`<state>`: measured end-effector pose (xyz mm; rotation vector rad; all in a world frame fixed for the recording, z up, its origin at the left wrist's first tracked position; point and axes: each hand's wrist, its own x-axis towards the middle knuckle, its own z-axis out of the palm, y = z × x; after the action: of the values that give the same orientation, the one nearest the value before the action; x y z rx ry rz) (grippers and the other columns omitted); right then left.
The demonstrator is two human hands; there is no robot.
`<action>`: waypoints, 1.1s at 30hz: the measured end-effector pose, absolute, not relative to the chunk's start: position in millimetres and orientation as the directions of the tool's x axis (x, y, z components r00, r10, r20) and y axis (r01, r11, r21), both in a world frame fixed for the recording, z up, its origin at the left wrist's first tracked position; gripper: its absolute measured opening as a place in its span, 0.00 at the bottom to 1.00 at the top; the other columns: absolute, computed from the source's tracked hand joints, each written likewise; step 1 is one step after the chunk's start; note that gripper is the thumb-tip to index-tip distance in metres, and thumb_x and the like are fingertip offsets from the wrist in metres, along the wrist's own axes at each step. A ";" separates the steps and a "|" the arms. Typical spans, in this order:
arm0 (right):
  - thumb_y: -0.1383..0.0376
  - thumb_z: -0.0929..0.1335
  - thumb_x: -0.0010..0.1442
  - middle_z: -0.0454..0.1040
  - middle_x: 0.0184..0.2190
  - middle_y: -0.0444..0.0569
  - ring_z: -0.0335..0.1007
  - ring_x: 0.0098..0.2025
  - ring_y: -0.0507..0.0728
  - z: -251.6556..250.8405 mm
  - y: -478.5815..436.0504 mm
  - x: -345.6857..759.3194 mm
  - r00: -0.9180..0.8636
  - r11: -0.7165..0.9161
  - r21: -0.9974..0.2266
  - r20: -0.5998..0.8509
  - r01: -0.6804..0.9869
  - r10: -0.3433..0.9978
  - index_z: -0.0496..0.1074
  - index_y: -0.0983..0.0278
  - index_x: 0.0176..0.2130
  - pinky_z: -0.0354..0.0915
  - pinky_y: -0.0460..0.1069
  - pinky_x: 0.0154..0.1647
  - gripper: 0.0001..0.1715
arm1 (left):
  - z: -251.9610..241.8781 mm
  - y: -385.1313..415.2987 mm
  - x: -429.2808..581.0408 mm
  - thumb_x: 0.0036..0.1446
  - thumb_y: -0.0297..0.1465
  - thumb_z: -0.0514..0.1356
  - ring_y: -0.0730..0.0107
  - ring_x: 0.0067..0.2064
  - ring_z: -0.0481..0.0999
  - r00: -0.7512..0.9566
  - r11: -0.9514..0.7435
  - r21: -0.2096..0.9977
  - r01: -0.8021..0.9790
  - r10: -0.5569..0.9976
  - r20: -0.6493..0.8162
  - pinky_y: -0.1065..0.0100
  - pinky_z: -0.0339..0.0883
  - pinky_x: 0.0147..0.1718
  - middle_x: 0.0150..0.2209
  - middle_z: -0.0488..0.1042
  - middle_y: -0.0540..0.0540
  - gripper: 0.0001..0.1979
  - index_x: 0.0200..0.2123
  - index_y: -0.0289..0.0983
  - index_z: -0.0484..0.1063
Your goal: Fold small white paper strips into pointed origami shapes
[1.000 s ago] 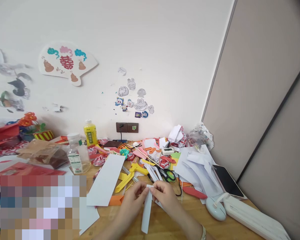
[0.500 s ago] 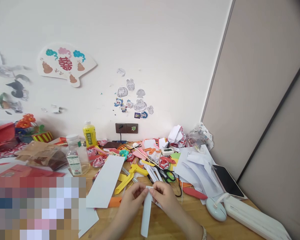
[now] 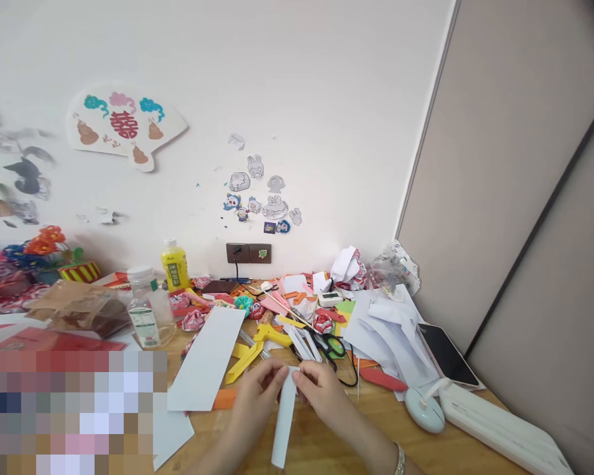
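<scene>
A narrow folded strip of white paper hangs down between my hands, its lower end towards me. My left hand pinches the strip's upper left edge between thumb and fingers. Opposite it, my right hand grips the upper right edge in the same way, with the fingertips close together. The back of the strip and some curled fingers are hidden. Left of my hands lies a long white paper sheet, and just beyond them a yellow glue gun and black-handled scissors.
A clear jar and a yellow-labelled bottle stand at the back left. Paper scraps and red-white crumpled pieces clutter the middle. At right lie white sheets, a tablet-like device and a white lamp.
The strip's lower end has swung slightly to the left, and my fingers have shifted a little at its top. The whole view has moved slightly.
</scene>
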<state>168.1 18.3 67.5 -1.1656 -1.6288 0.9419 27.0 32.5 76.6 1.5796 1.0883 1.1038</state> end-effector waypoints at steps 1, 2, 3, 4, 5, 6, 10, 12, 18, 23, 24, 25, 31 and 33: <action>0.57 0.60 0.57 0.56 0.15 0.39 0.53 0.20 0.48 67.1 18.5 168.2 -0.158 0.278 -0.913 0.240 0.300 0.958 0.58 0.65 0.19 0.49 0.43 0.21 0.20 | 77.8 31.9 27.4 0.48 0.41 0.57 0.67 0.27 0.68 0.211 -0.207 0.965 0.159 0.962 0.171 0.70 0.64 0.25 0.23 0.70 0.49 0.12 0.25 0.37 0.70; 0.57 0.60 0.57 0.56 0.15 0.39 0.53 0.20 0.48 66.6 18.8 168.4 -0.153 0.287 -0.904 0.249 0.317 0.956 0.58 0.65 0.19 0.49 0.44 0.21 0.20 | 79.0 31.3 28.0 0.48 0.41 0.57 0.68 0.26 0.68 0.212 -0.196 0.969 0.148 0.964 0.162 0.70 0.63 0.25 0.23 0.69 0.50 0.13 0.25 0.37 0.69; 0.57 0.60 0.57 0.56 0.15 0.39 0.53 0.21 0.48 66.1 19.4 168.6 -0.144 0.292 -0.897 0.258 0.331 0.955 0.57 0.64 0.18 0.49 0.44 0.21 0.20 | 80.2 30.7 28.6 0.47 0.41 0.57 0.69 0.25 0.68 0.218 -0.181 0.975 0.131 0.964 0.150 0.70 0.63 0.24 0.22 0.69 0.50 0.13 0.25 0.36 0.69; 0.58 0.60 0.57 0.56 0.15 0.39 0.53 0.20 0.49 65.6 20.3 168.8 -0.132 0.296 -0.892 0.266 0.342 0.955 0.57 0.64 0.18 0.48 0.44 0.21 0.20 | 81.2 30.0 29.3 0.47 0.42 0.57 0.69 0.25 0.68 0.232 -0.163 0.980 0.111 0.963 0.134 0.71 0.63 0.23 0.22 0.69 0.51 0.14 0.25 0.36 0.69; 0.58 0.60 0.57 0.56 0.15 0.39 0.52 0.20 0.49 65.1 21.2 169.1 -0.120 0.300 -0.888 0.275 0.349 0.954 0.56 0.64 0.18 0.48 0.44 0.21 0.20 | 82.0 29.5 30.0 0.47 0.42 0.57 0.70 0.25 0.68 0.252 -0.143 0.985 0.095 0.961 0.115 0.71 0.63 0.23 0.22 0.69 0.51 0.14 0.25 0.36 0.69; 0.59 0.60 0.57 0.55 0.15 0.39 0.52 0.20 0.49 64.7 22.2 169.3 -0.111 0.306 -0.884 0.285 0.354 0.952 0.55 0.64 0.18 0.48 0.44 0.21 0.20 | 82.3 29.2 30.6 0.46 0.43 0.57 0.70 0.25 0.68 0.275 -0.127 0.988 0.085 0.956 0.099 0.71 0.63 0.23 0.22 0.69 0.51 0.15 0.25 0.36 0.69; 0.61 0.60 0.56 0.53 0.15 0.39 0.51 0.20 0.48 62.6 24.7 169.4 -0.096 0.318 -0.875 0.305 0.365 0.948 0.53 0.63 0.18 0.47 0.44 0.22 0.19 | 79.3 29.9 31.3 0.46 0.44 0.57 0.70 0.25 0.68 0.299 -0.135 0.984 0.117 0.949 0.094 0.71 0.62 0.23 0.22 0.69 0.51 0.17 0.24 0.35 0.69; 0.62 0.60 0.56 0.52 0.15 0.38 0.49 0.21 0.48 61.6 24.8 169.0 -0.085 0.321 -0.866 0.314 0.383 0.946 0.51 0.63 0.18 0.46 0.44 0.22 0.19 | 76.2 31.1 30.5 0.47 0.44 0.57 0.71 0.24 0.66 0.272 -0.173 0.972 0.157 0.954 0.126 0.72 0.60 0.23 0.21 0.67 0.51 0.17 0.22 0.35 0.67; 0.62 0.59 0.56 0.51 0.16 0.39 0.49 0.21 0.49 62.9 25.2 170.6 -0.013 0.313 -0.857 0.337 0.409 0.941 0.51 0.63 0.18 0.45 0.44 0.21 0.18 | 73.7 33.3 29.5 0.45 0.47 0.56 0.71 0.23 0.65 0.331 -0.093 0.980 0.174 0.943 0.031 0.71 0.60 0.22 0.20 0.65 0.52 0.19 0.22 0.35 0.66; 0.61 0.59 0.56 0.52 0.15 0.39 0.49 0.20 0.49 64.0 26.6 173.7 0.017 0.327 -0.850 0.366 0.412 0.931 0.52 0.63 0.18 0.46 0.44 0.21 0.18 | 75.6 33.1 31.4 0.44 0.47 0.56 0.73 0.21 0.61 0.295 -0.140 0.956 0.258 0.954 0.060 0.72 0.56 0.21 0.17 0.62 0.54 0.19 0.19 0.35 0.64; 0.61 0.59 0.56 0.53 0.15 0.38 0.49 0.20 0.49 63.3 26.8 174.0 0.029 0.329 -0.849 0.374 0.414 0.927 0.52 0.63 0.18 0.46 0.44 0.21 0.18 | 75.6 33.1 31.6 0.44 0.47 0.55 0.73 0.22 0.62 0.301 -0.141 0.955 0.261 0.952 0.058 0.72 0.56 0.21 0.18 0.63 0.54 0.19 0.19 0.35 0.65; 0.61 0.59 0.56 0.53 0.15 0.38 0.49 0.20 0.49 62.6 26.9 174.2 0.046 0.328 -0.849 0.379 0.415 0.924 0.52 0.63 0.18 0.46 0.44 0.21 0.18 | 75.5 33.2 31.7 0.44 0.47 0.55 0.73 0.22 0.62 0.315 -0.136 0.957 0.258 0.948 0.049 0.72 0.56 0.21 0.18 0.63 0.53 0.19 0.20 0.35 0.66; 0.61 0.58 0.56 0.51 0.16 0.38 0.48 0.21 0.49 62.7 27.3 174.6 0.092 0.313 -0.849 0.385 0.427 0.919 0.51 0.63 0.18 0.46 0.44 0.21 0.18 | 71.9 35.2 31.6 0.44 0.48 0.55 0.72 0.22 0.63 0.323 -0.155 0.943 0.294 0.945 0.054 0.72 0.56 0.21 0.18 0.65 0.53 0.20 0.20 0.35 0.67; 0.61 0.58 0.56 0.49 0.16 0.38 0.47 0.21 0.49 64.8 27.6 175.3 0.124 0.300 -0.847 0.388 0.438 0.913 0.49 0.63 0.18 0.45 0.44 0.21 0.18 | 67.9 36.8 31.9 0.42 0.48 0.56 0.71 0.22 0.65 0.350 -0.148 0.946 0.288 0.936 0.040 0.72 0.58 0.21 0.19 0.68 0.52 0.20 0.22 0.35 0.68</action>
<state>175.3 27.6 64.8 -1.3086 -1.4902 0.5537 31.9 36.8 67.9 1.6532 1.1120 0.8468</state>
